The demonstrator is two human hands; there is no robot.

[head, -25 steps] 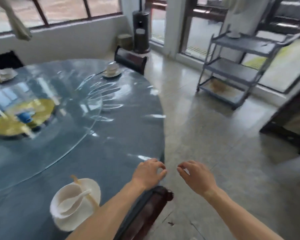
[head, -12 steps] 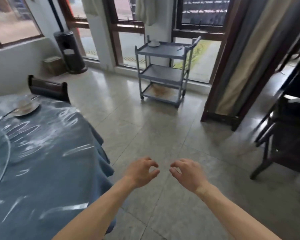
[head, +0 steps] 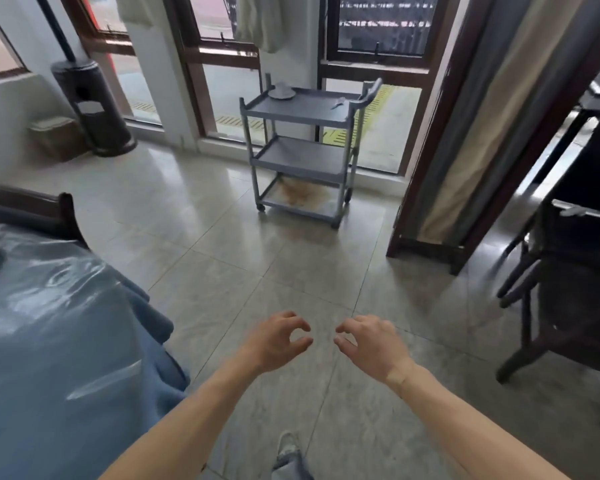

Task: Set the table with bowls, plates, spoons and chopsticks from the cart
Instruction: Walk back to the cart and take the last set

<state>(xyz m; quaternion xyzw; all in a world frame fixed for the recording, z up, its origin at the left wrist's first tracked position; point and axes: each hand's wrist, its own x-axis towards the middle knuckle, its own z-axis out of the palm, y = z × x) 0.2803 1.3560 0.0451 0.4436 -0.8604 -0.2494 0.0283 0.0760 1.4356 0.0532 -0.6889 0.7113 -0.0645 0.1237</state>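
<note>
Both my hands hang over the floor tiles with nothing in them: my left hand (head: pixel 278 344) and my right hand (head: pixel 371 348) each have the fingers loosely curled, grip apart, thumbs well clear of anything. The cart (head: pixel 300 157) stands ahead of me against the window, well apart from my hands. On its top shelf, at the far left corner, sits a white plate (head: pixel 282 94) with what looks like a small bowl on it; it is too small to tell for sure. Toward the right side of that same shelf lies a pale spoon (head: pixel 337 104). The two lower shelves show no crockery that I can see. The table (head: pixel 59 341) with its blue cloth under glossy plastic is to the cart's left and nearer me.

I judge the crockery to be glazed ceramic: stiff, smooth, a little slippery, and easily chipped. I would take the plate by its rim, thumb on top and fingers underneath, keeping it level so the bowl does not slide. The spoon is light; a pinch at the handle should do.
</note>
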